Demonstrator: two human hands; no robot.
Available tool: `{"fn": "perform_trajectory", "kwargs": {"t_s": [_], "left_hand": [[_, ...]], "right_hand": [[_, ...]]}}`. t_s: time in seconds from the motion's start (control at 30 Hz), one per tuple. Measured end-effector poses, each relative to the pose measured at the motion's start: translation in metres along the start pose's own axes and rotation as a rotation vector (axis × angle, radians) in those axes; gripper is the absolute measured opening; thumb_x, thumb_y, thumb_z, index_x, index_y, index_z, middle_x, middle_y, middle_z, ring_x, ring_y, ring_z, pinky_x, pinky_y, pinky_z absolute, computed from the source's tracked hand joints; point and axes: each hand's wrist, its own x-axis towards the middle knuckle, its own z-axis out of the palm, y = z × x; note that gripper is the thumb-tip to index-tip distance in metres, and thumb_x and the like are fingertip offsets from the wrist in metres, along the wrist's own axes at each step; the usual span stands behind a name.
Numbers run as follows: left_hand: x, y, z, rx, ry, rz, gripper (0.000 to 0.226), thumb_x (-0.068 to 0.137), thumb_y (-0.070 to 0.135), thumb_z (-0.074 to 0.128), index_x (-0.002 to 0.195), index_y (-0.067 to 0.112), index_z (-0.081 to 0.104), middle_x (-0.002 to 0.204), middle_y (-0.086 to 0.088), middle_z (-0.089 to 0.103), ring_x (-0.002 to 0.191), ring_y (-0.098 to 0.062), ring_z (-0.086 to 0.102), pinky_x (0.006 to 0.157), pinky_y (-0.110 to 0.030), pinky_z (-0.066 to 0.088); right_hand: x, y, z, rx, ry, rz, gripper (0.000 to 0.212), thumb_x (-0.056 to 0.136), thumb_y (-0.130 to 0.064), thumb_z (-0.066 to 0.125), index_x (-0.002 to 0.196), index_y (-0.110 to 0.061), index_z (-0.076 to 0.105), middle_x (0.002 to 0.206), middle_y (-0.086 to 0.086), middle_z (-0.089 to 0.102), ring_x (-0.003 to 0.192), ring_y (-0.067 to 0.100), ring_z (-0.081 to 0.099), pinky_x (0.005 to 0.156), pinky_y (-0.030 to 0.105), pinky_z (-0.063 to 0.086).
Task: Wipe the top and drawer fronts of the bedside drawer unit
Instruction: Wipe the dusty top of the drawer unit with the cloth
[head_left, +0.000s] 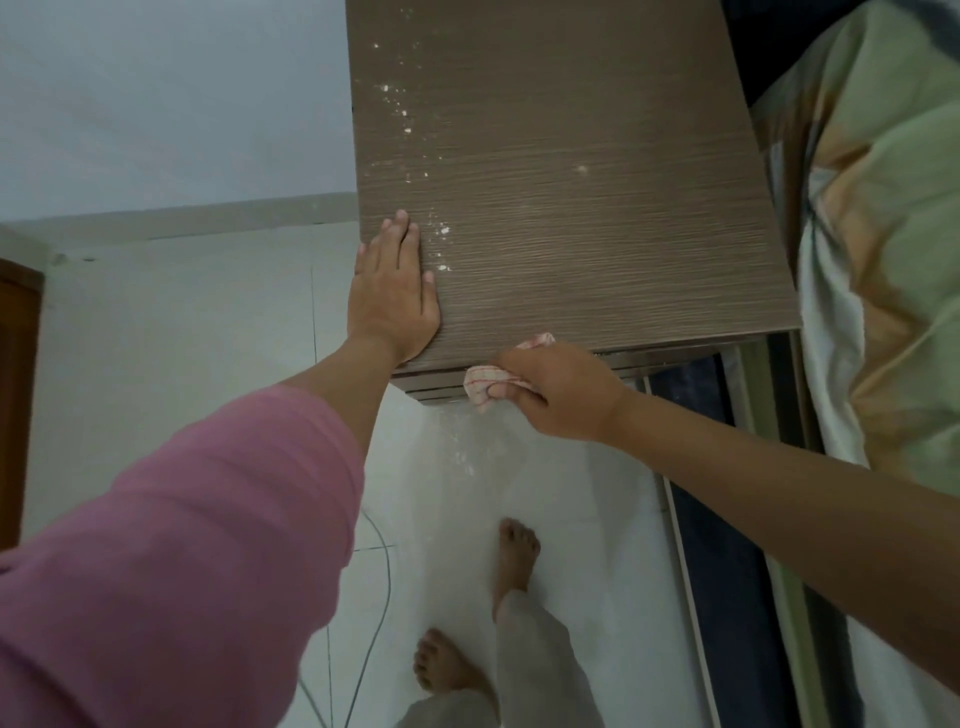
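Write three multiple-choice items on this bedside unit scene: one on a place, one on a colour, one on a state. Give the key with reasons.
1. Where does the left hand rest?
A. flat on the top of the drawer unit, near its left front corner
B. on the bed
C. on the floor

2. What colour is the left sleeve?
A. green
B. pink
C. black

3. What state is the unit's top in?
A. covered by a towel
B. spotless
C. flecked with white specks

Key: A, the palm lies flat on the wood-grain top; B, the sleeve is pink; C, specks run along the left side, while the right hand presses the cloth to the front edge.
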Motion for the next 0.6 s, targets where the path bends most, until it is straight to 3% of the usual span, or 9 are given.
{"fn": "perform_trajectory", "kwargs": {"t_s": [0.1,0.2,0.3,0.4,0.47,0.6], "left_hand": [[0.0,0.0,-0.002,0.003,-0.029,-0.008,0.054,0.091,0.021,0.039,0.14,0.002,0.03,0.152,-0.014,0.023,0.141,-0.028,0.019,0.115,-0.043,0.011],[0.0,0.003,-0.007,0.022,-0.073,-0.023,0.055,0.091,0.022,0.039,0.141,0.0,0.029,0.152,-0.015,0.023,0.14,-0.029,0.02,0.115,-0.044,0.014],[0.005,0.004,-0.011,0.027,-0.136,-0.058,0.059,0.088,0.027,0.039,0.14,0.0,0.031,0.151,-0.015,0.025,0.14,-0.029,0.022,0.114,-0.045,0.014],[0.033,0.001,-0.015,0.011,-0.168,-0.091,0.064,0.087,0.031,0.04,0.141,0.001,0.027,0.151,-0.016,0.025,0.14,-0.03,0.021,0.113,-0.044,0.012],[0.062,-0.006,-0.02,0.01,-0.136,-0.14,0.064,0.088,0.031,0.042,0.142,0.001,0.025,0.152,-0.016,0.024,0.14,-0.03,0.02,0.112,-0.046,0.012],[0.132,-0.014,-0.024,-0.002,-0.097,-0.206,0.064,0.091,0.03,0.044,0.144,0.003,0.021,0.154,-0.014,0.018,0.142,-0.027,0.015,0.112,-0.045,0.011]], "right_hand": [[0.014,0.002,-0.029,0.072,0.111,0.05,0.019,0.092,-0.019,0.056,0.092,0.0,0.061,0.073,0.013,0.064,0.064,0.033,0.057,0.056,0.035,0.041],[0.043,0.01,-0.057,0.065,0.24,0.061,0.017,0.091,-0.017,0.057,0.099,-0.002,0.063,0.084,0.018,0.068,0.074,0.038,0.062,0.062,0.034,0.04],[0.084,0.023,-0.076,0.059,0.221,0.01,0.016,0.09,-0.014,0.058,0.096,0.0,0.062,0.085,0.02,0.068,0.076,0.039,0.062,0.061,0.031,0.032],[0.126,0.043,-0.093,0.096,0.203,0.001,0.022,0.091,-0.014,0.056,0.109,-0.003,0.062,0.098,0.016,0.07,0.087,0.035,0.064,0.069,0.026,0.038],[0.153,0.055,-0.103,0.118,0.184,-0.046,0.032,0.091,-0.012,0.056,0.122,-0.007,0.058,0.106,0.013,0.07,0.092,0.03,0.065,0.073,0.016,0.036],[0.212,0.083,-0.126,0.12,0.209,-0.083,0.041,0.091,-0.011,0.055,0.132,-0.015,0.051,0.11,0.011,0.069,0.094,0.025,0.064,0.075,0.009,0.033]]}}
